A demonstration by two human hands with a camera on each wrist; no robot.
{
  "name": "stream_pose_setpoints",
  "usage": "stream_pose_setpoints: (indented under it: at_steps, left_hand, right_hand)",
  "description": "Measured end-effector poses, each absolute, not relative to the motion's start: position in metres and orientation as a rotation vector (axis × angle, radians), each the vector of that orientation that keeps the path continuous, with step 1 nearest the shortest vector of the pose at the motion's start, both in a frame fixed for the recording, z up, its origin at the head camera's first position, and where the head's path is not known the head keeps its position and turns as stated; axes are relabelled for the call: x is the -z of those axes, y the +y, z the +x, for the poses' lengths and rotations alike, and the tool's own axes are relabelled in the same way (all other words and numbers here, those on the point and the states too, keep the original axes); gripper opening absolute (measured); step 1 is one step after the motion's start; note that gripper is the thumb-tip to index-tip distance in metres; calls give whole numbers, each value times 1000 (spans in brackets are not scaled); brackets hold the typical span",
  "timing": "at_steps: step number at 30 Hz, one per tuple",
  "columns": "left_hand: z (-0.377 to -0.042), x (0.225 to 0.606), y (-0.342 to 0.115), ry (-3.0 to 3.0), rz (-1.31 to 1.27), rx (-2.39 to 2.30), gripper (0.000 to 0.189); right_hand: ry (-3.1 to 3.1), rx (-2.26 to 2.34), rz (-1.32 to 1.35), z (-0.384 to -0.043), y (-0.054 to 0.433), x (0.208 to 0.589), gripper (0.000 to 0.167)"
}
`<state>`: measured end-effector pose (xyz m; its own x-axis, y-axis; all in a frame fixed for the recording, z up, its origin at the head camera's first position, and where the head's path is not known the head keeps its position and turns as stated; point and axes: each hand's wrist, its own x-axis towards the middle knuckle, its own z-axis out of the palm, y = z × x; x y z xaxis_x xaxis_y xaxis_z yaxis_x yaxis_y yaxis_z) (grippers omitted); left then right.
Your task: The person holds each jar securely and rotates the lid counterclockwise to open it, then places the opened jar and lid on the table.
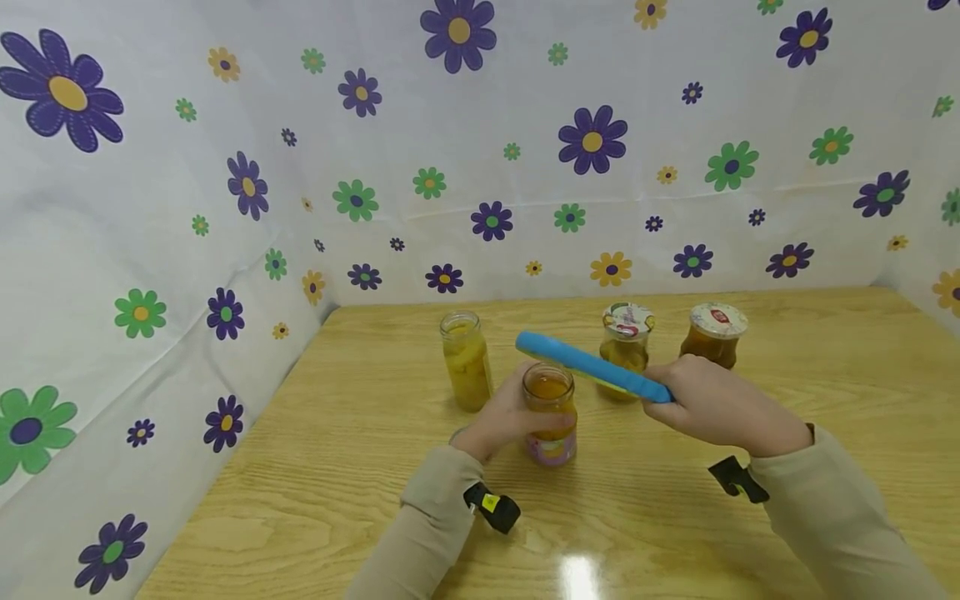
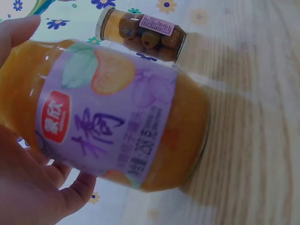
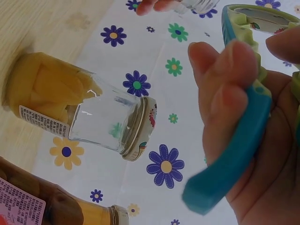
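My left hand (image 1: 498,421) grips a glass jar of orange fruit (image 1: 551,450), which stands upright on the table. Its mouth is uncovered, and a purple label with a mandarin picture (image 2: 108,112) faces the left wrist camera. In my right hand (image 1: 708,404) is a blue jar opener (image 1: 592,364) with green toothed inner edges, its head end above and beside the jar's mouth. A metal lid (image 3: 269,19) sits between the opener's toothed arms in the right wrist view. My right fingers (image 3: 225,79) curl round the handles.
An uncovered jar of yellow fruit (image 1: 467,367) stands left of my left hand. Behind my right hand are two lidded jars, one of yellow fruit pieces (image 1: 624,354) and one with dark round contents (image 1: 711,346). A flowered cloth (image 1: 465,150) hangs behind the wooden table (image 1: 315,483).
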<state>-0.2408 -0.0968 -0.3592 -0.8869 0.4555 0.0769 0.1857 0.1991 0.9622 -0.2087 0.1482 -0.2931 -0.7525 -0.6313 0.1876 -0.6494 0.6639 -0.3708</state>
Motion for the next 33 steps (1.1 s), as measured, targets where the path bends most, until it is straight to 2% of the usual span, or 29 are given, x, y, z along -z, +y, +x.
stream_pose_setpoints:
  at_steps: [7,14,24,33]
  left_hand:
    - [-242,358,-102,2285,664,-1630,58]
    - [-243,355,-112,2344,625,-1529,72]
    - [-242,343,-119,2519,749,-1345,64]
    - [-240,342,-113,2663,695,-1298,53]
  right_hand:
    - [-2858,-656,1080,-208,146,296,21]
    - [-2868,-669,1082,-208,147,297,22]
    - [-2879,-641,1073,-208,149,294,21]
    - [-2872,-632,1079,-208,151,291,22]
